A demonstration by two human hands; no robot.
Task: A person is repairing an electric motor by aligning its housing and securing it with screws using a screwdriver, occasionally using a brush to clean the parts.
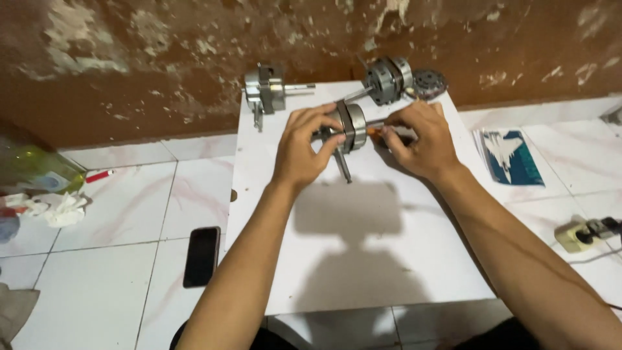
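My left hand (303,144) grips a grey metal fan motor (350,124) by its left side, holding it just above a white board (363,259). A thin shaft or rod (343,166) sticks down from the motor toward the board. My right hand (418,137) closes on a screwdriver with an orange handle (374,131), its tip against the motor's right face.
Two more motors stand at the board's far edge, one at the left (267,89) and one at the right (389,78), with a round rotor part (429,83) beside it. A black phone (201,255), a printed booklet (512,155), a power strip (583,233) and crumpled tissue (59,209) lie on the tiled floor.
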